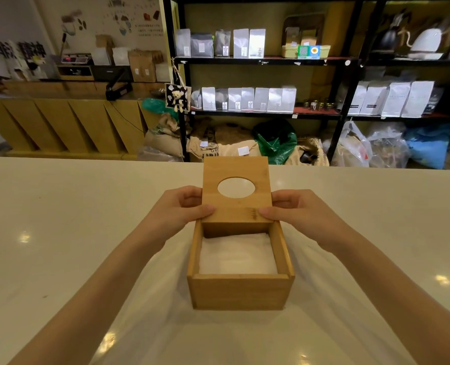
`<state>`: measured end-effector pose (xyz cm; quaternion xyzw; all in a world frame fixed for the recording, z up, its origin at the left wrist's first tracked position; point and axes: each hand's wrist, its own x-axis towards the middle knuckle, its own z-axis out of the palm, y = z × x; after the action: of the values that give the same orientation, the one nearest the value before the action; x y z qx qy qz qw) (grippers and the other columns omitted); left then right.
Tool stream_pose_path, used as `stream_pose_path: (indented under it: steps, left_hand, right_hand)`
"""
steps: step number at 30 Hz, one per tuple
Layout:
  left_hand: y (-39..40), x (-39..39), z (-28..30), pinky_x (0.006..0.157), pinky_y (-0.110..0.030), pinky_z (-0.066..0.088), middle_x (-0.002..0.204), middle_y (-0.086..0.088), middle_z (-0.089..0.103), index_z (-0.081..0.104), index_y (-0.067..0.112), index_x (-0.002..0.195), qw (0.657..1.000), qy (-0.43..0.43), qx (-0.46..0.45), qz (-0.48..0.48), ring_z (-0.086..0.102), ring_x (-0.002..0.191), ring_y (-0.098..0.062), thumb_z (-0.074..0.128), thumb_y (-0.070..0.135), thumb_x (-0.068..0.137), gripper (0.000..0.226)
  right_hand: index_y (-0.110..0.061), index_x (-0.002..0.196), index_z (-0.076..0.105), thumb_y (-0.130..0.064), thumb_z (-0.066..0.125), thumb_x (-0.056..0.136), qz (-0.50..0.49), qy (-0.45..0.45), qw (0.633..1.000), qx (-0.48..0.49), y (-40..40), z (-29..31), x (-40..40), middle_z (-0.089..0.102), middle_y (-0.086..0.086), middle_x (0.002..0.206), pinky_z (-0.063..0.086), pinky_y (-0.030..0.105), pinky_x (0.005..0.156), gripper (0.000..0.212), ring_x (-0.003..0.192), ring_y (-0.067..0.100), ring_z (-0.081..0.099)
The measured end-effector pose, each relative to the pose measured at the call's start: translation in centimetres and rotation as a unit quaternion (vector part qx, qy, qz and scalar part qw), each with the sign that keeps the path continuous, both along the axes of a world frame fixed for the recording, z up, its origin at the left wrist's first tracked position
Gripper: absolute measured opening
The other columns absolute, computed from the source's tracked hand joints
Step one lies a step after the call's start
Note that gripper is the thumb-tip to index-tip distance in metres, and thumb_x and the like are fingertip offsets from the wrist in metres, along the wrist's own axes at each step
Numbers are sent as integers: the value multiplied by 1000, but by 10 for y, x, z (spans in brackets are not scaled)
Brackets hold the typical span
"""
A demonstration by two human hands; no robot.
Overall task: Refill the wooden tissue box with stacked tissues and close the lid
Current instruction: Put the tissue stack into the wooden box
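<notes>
- One wooden tissue box (241, 291), open-topped, standing on the pale tabletop (60, 219) just nearer the person than both sets of fingers.
- One stack of white tissues (238, 255) lying inside the box, below its rim.
- One wooden lid (235, 209) with a single oval opening, held between the two hands; its near edge rests on the box's far end and only that end is covered.
- One left hand (178, 212): fingers clamped on the lid's left edge, thumb on top, the rest curled behind.
- One right hand (300, 210): fingers clamped likewise on the lid's right edge, thumb on top.
- One black shelf rack (266, 60) well beyond the fingers, carrying rows of pale pouches.
</notes>
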<state>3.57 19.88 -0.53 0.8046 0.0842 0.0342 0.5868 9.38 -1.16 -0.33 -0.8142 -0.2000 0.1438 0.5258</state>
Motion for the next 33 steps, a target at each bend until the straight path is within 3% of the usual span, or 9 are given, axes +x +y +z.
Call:
stream_pose_path:
  steps: [5, 9, 13, 19, 24, 27, 30, 33]
  left_hand:
    - [4, 2, -3, 55, -1, 47, 85, 7, 68, 62, 25, 86, 999, -44, 30, -11, 65, 62, 11, 68, 11, 80, 16]
    - [4, 1, -5, 60, -2, 49, 85, 11, 67, 59, 28, 85, 992, -89, 88, -16, 64, 67, 13, 69, 14, 79, 18]
    - [4, -2, -4, 67, -5, 52, 86, 14, 66, 58, 27, 87, 983, -118, 141, -15, 66, 75, 4, 69, 14, 78, 19]
    - [1, -7, 1, 68, -7, 48, 87, 10, 64, 60, 17, 91, 969, -137, 204, 15, 61, 78, -1, 72, 14, 75, 20]
    - [-4, -10, -1, 83, -31, 55, 101, -5, 70, 61, 14, 92, 969, -132, 204, 46, 66, 91, -19, 71, 13, 76, 19]
    - [-9, -14, -2, 78, -22, 51, 97, 0, 66, 62, 10, 99, 968, -135, 201, 62, 62, 87, -14, 70, 14, 78, 23]
    - [-16, -18, -3, 75, -15, 46, 102, 2, 65, 61, 9, 110, 970, -123, 193, 80, 60, 91, -13, 67, 16, 81, 30]
    - [-24, -24, -1, 88, -26, 46, 123, -5, 63, 53, 13, 126, 972, -104, 189, 90, 59, 111, -21, 59, 23, 87, 41]
  right_hand:
    - [-31, 92, 65, -20, 67, 81, -2, -34, 999, 36, -1, -7, 0, 69, -14, 90, 48, 1, 65, 16, 80, -4, 66]
    - [-32, 89, 65, -17, 70, 78, -19, -51, 997, 55, -2, -8, 0, 69, -16, 85, 49, 3, 60, 20, 71, -8, 67]
    - [-24, 100, 67, -16, 71, 77, -43, -75, 995, 45, -1, -8, -2, 66, -17, 82, 48, 1, 57, 25, 66, -10, 65]
    - [-14, 103, 72, -16, 73, 75, -74, -126, 989, 18, -2, -6, -7, 70, -4, 87, 51, 11, 69, 28, 76, -2, 64]
    - [-12, 104, 71, -15, 72, 77, -89, -147, 985, 15, -1, -7, -11, 67, -6, 86, 46, 6, 65, 27, 71, -4, 60]
    - [-13, 103, 71, -17, 70, 79, -94, -155, 983, 15, 0, -10, -14, 66, -7, 86, 45, 2, 62, 24, 72, -3, 59]
    - [-13, 100, 70, -20, 67, 82, -85, -146, 986, 3, 1, -11, -17, 67, -4, 90, 47, 11, 71, 20, 77, 1, 60]
    - [-15, 113, 62, -24, 60, 87, -66, -126, 990, -10, 1, -12, -22, 65, -1, 107, 46, 16, 78, 28, 97, 11, 60]
